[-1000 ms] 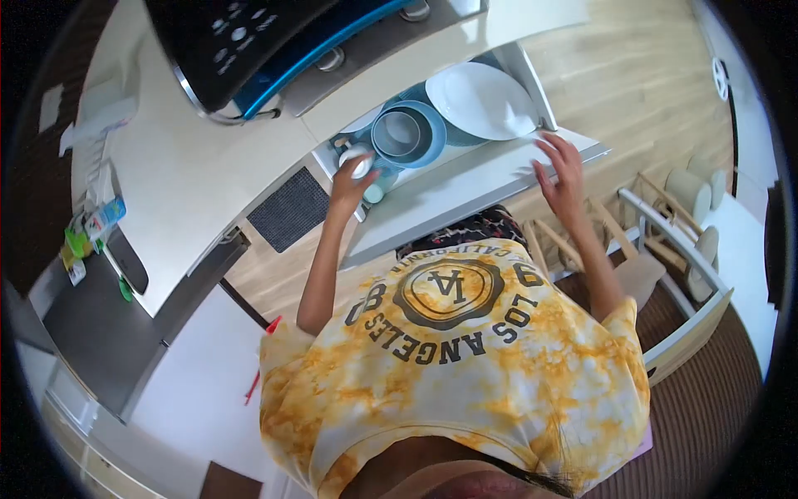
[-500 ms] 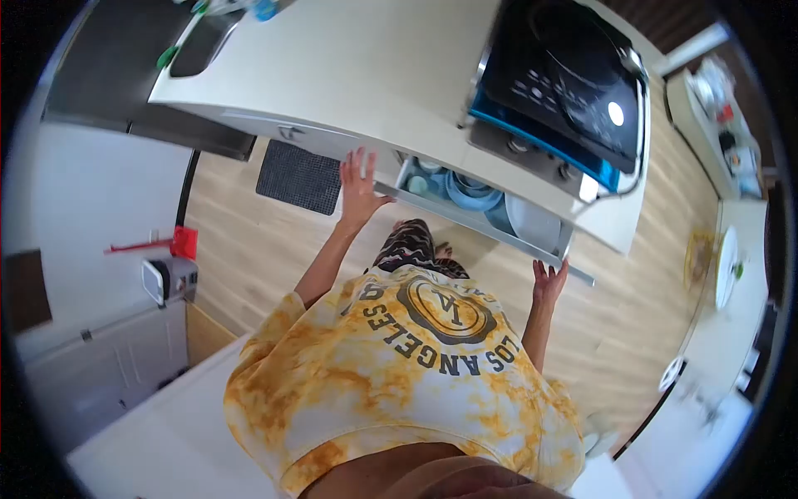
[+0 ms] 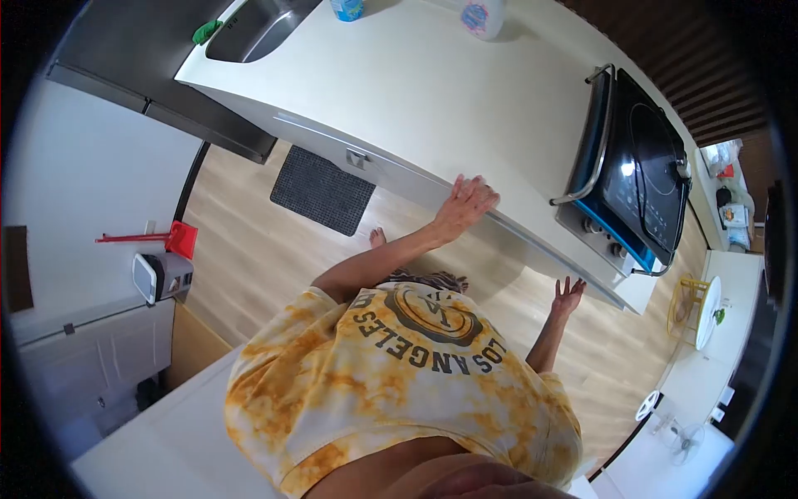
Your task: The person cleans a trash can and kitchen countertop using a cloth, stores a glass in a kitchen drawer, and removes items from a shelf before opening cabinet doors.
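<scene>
The drawer (image 3: 549,256) under the counter is pushed in, only its front panel showing. My left hand (image 3: 470,204) rests at the counter's front edge, above the drawer's left part, fingers laid over the edge and gripping nothing that I can see. Beyond it stretches the pale countertop (image 3: 432,100). My right hand (image 3: 567,297) is near the right end of the drawer front, fingers spread and holding nothing; whether its fingertips touch the panel I cannot tell.
An induction cooktop (image 3: 644,166) sits on a blue-edged stove at the right. A sink (image 3: 258,29), a blue-labelled container (image 3: 347,8) and a white bottle (image 3: 484,18) are at the back. A dark mat (image 3: 322,190) lies on the floor, a red dustpan (image 3: 181,239) at left.
The drawer, pulled out with bowls and dishes showing, has been shut. My left hand has moved right onto the counter edge. The view has shifted, showing more of the countertop.
</scene>
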`<state>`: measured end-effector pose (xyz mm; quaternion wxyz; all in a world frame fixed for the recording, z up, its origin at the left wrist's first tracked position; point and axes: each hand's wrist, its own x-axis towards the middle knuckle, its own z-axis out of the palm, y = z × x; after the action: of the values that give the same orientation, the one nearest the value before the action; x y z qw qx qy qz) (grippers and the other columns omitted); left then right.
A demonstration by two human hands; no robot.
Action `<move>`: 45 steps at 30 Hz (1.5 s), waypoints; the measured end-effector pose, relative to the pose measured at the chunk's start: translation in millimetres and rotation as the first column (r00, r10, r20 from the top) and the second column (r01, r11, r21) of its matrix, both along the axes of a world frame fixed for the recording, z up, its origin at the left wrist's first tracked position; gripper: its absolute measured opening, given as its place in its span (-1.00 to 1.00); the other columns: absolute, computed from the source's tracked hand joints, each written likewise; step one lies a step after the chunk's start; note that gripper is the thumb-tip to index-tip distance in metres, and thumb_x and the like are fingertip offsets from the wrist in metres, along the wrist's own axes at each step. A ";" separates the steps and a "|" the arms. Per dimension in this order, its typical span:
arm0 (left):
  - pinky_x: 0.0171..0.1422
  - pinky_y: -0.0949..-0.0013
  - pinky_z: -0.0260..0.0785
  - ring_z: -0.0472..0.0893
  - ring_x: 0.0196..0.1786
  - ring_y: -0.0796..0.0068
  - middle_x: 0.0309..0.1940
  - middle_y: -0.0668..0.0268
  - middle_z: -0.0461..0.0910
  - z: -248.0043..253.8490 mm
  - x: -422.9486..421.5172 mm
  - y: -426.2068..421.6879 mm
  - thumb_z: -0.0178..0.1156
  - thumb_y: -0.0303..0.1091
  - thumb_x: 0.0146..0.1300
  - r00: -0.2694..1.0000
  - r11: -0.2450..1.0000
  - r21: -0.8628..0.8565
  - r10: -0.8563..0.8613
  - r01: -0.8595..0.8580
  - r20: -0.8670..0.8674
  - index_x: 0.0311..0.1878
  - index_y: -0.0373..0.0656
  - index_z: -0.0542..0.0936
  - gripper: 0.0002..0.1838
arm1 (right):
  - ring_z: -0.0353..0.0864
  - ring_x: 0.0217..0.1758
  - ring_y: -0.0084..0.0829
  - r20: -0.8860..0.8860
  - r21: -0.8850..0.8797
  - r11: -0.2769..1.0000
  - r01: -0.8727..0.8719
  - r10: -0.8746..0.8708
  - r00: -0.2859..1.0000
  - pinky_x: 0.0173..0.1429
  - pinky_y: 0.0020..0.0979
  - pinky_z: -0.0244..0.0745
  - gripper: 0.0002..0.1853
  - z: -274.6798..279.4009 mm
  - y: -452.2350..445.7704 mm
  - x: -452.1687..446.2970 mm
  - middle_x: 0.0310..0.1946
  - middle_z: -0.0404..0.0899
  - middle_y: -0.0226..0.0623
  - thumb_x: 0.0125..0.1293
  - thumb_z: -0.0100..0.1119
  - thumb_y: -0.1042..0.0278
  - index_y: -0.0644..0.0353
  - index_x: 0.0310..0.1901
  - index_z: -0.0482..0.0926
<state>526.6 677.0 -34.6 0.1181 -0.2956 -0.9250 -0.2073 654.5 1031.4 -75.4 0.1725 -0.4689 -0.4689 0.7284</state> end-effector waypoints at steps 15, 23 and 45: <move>0.27 -0.03 -0.14 0.34 0.03 0.22 -0.04 0.22 0.38 140.8 -112.0 -58.8 0.26 -0.33 -0.12 0.919 0.840 0.512 0.331 -0.182 -0.215 0.09 -0.13 0.30 -0.38 | 0.43 -0.08 -0.53 -0.210 0.625 0.530 -0.574 0.821 0.530 -0.05 -0.51 0.34 -0.64 203.3 -123.3 -221.5 -0.16 0.46 -0.27 0.10 0.18 0.30 0.27 -0.08 0.42; -0.16 0.33 0.42 0.55 -0.24 0.31 -0.25 0.13 0.54 270.9 -290.8 -134.2 0.38 -0.31 -0.19 0.854 0.791 0.592 0.407 -0.151 -0.325 -0.01 -0.33 0.38 -0.36 | 0.44 0.01 -0.33 0.092 0.880 0.306 -0.363 0.640 0.763 0.10 -0.43 0.29 -0.26 236.3 -92.4 -435.7 -0.04 0.45 -0.20 -0.29 0.42 0.04 0.27 -0.03 0.42; 0.15 0.21 0.22 0.26 0.16 0.13 0.13 0.11 0.22 292.6 -203.1 109.3 0.37 -0.05 -0.31 0.956 0.748 0.626 -0.294 0.219 0.016 0.19 -0.02 0.20 -0.09 | 0.50 -0.11 -0.27 -0.024 0.950 0.311 0.017 0.018 1.000 -0.02 -0.38 0.37 -0.34 276.3 -98.7 -267.3 -0.09 0.48 -0.12 -0.20 0.37 0.06 0.29 -0.04 0.46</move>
<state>323.4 786.2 257.9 0.1257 -0.3525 -0.7614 -0.5293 387.3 932.7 200.8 0.4216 -0.2675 -0.8046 0.3214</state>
